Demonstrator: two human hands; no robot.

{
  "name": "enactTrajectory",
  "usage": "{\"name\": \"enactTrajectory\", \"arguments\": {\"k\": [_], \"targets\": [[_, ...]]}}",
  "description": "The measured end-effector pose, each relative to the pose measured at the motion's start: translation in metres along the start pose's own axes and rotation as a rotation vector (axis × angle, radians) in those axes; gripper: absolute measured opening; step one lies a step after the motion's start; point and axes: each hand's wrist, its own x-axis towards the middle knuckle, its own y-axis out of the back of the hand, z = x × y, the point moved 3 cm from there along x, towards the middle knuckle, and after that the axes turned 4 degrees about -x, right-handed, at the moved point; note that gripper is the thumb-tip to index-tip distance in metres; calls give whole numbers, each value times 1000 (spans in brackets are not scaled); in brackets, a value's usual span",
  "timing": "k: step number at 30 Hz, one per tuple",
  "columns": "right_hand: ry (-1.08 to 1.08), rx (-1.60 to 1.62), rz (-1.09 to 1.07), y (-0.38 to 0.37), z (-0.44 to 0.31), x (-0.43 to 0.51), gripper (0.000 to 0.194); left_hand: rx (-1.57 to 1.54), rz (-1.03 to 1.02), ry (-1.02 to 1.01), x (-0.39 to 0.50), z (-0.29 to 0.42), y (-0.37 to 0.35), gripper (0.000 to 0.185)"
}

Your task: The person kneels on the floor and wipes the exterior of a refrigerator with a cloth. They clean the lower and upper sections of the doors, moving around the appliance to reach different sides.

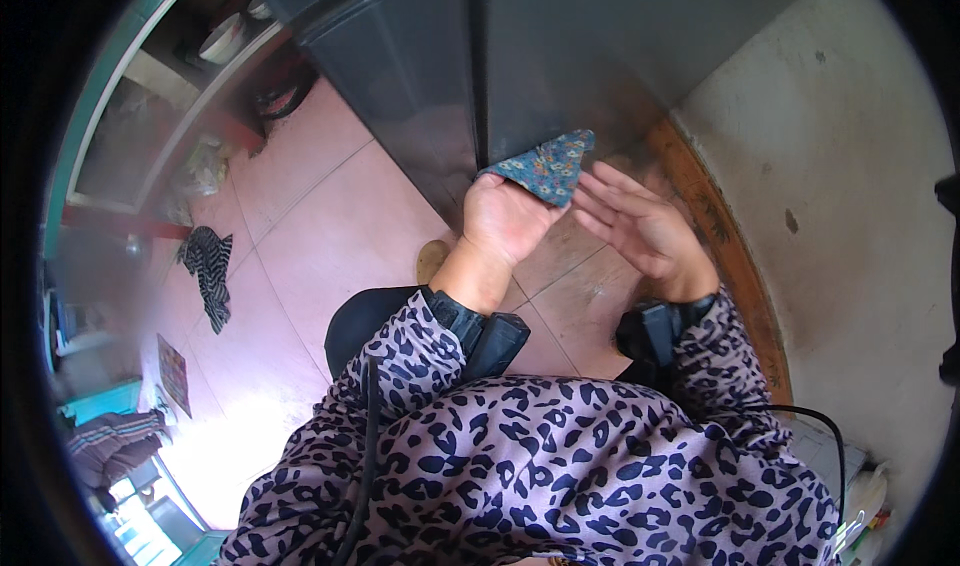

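Note:
A blue floral cloth (pixel 546 168), folded to a triangle, lies over the fingers of my left hand (pixel 504 219), whose palm faces up. The cloth hides most of those fingers. Just right of the cloth is my right hand (pixel 645 228), its fingers extended and slightly apart, with nothing seen in it. Its fingertips are close to the cloth's right corner; whether they touch it I cannot tell. Both hands are in front of a dark, glossy cabinet or appliance (pixel 420 78). Black straps with box-shaped devices are around both wrists.
A pale wall (pixel 810 153) with a brown patterned skirting (pixel 724 206) runs along the right. On the pink tiled floor (pixel 330 191) at left lies a striped cloth (pixel 210 270). A teal-framed cabinet (pixel 97 116) with a bowl (pixel 223 39) is at upper left. A black cable (pixel 836 431) hangs at lower right.

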Motion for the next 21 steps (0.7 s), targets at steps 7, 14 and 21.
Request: {"name": "enactTrajectory", "arguments": {"k": [7, 14, 21], "targets": [[83, 132, 402, 74, -7, -40, 39, -92, 33, -53, 9, -2, 5, 49], [24, 36, 460, 93, 0, -19, 36, -121, 276, -172, 50, 11, 70, 48], [72, -132, 410, 88, -3, -16, 34, -200, 498, -112, 67, 17, 109, 49]]}}
